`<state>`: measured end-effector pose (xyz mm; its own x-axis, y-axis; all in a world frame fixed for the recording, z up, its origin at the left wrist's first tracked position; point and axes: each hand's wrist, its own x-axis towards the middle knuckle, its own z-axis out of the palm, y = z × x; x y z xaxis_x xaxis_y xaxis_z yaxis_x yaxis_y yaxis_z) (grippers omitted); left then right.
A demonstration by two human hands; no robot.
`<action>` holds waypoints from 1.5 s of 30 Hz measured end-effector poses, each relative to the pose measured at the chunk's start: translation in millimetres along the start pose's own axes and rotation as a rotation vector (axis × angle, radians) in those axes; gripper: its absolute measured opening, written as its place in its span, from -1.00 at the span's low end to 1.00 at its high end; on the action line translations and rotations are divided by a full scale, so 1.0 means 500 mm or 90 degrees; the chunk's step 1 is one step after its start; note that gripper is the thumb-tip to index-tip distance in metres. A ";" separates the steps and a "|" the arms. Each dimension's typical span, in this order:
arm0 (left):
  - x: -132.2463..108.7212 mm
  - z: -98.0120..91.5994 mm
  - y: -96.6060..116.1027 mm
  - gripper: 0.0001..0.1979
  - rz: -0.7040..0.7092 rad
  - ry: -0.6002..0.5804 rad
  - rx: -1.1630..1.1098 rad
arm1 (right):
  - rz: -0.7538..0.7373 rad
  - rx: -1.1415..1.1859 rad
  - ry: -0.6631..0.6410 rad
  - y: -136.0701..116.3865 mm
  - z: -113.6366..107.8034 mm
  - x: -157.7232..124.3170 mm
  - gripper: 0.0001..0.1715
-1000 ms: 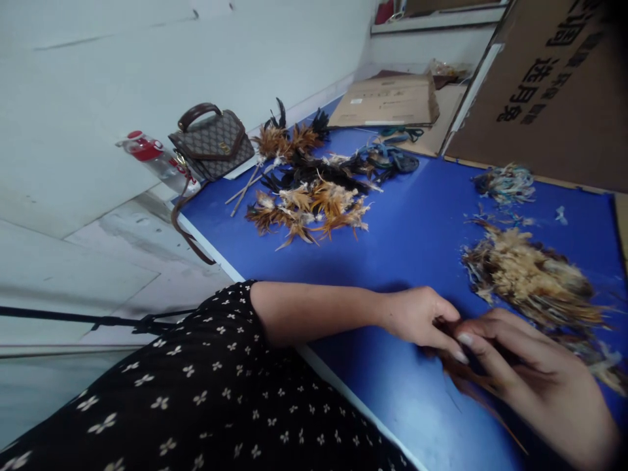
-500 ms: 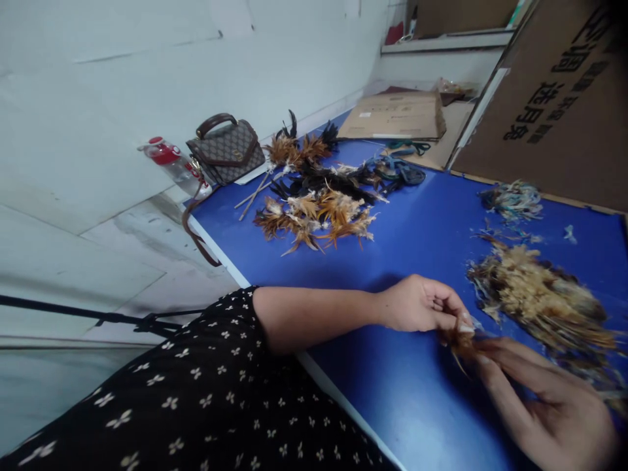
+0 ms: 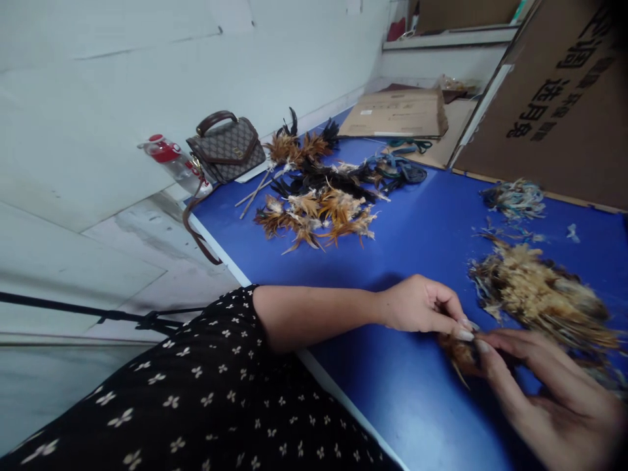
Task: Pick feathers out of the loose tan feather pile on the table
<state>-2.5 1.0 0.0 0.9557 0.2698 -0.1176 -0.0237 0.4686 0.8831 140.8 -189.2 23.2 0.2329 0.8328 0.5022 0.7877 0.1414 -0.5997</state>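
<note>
A small bunch of brown feathers [image 3: 458, 358] hangs below my fingertips, over the blue table [image 3: 412, 392]. My left hand [image 3: 424, 307] pinches its upper end between thumb and forefinger. From the right, my right hand [image 3: 549, 386] meets it with thumb and fingers closed at the same spot, and the fingertips of both hands nearly touch. Whatever small part lies between the fingertips is mostly hidden. Beyond my right hand lies a pile of tan and brown feathers [image 3: 534, 288].
Orange-brown feather bunches [image 3: 338, 212] and black feathers [image 3: 314, 180] lie farther back. A tangle of pale strips [image 3: 515, 199] sits near the standing cardboard [image 3: 520, 85]. A handbag [image 3: 228, 147] and a bottle [image 3: 171, 160] stand by the wall at the left corner.
My right fingertips have moved up and closer to my left fingertips, at the top of the brown feathers. The left hand has barely shifted.
</note>
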 end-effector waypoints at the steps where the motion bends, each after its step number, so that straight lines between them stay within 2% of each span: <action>1: -0.001 -0.002 0.002 -0.42 0.002 0.000 0.008 | -0.006 -0.003 -0.003 0.002 0.000 -0.001 -0.83; 8: -0.002 -0.008 0.001 -0.45 0.058 0.008 0.024 | -0.013 0.011 -0.018 0.008 -0.006 -0.001 -0.80; 15: -0.004 -0.007 -0.012 -0.47 0.039 0.008 0.017 | 0.141 0.058 -0.002 0.006 0.008 -0.003 -0.60; 21: -0.011 -0.002 -0.018 -0.50 0.059 0.023 0.034 | 0.198 0.108 0.006 0.011 0.021 -0.001 -0.65; 26: -0.009 0.005 -0.017 -0.56 0.165 0.040 0.086 | 0.277 0.152 0.025 0.028 0.023 -0.013 -0.55; 30: -0.014 0.012 -0.007 -0.74 0.299 0.071 0.226 | 0.324 0.164 0.050 0.026 0.027 -0.016 -0.49; 33: -0.022 0.018 0.003 -0.84 0.339 0.087 0.317 | 0.362 0.185 0.059 0.030 0.032 -0.015 -0.44; 39: -0.026 0.024 -0.006 -0.89 0.317 0.096 0.316 | 0.429 0.231 0.048 0.058 0.033 -0.027 -0.37; 45: -0.031 0.030 -0.014 -0.80 0.299 0.082 0.235 | 0.395 0.214 0.037 0.047 0.027 -0.022 -0.33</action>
<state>-12.7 -19.2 2.3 0.8239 0.4870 0.2897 -0.3096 -0.0414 0.9500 149.0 -187.9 -4.8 0.6189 0.7847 0.0329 0.2831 -0.1838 -0.9413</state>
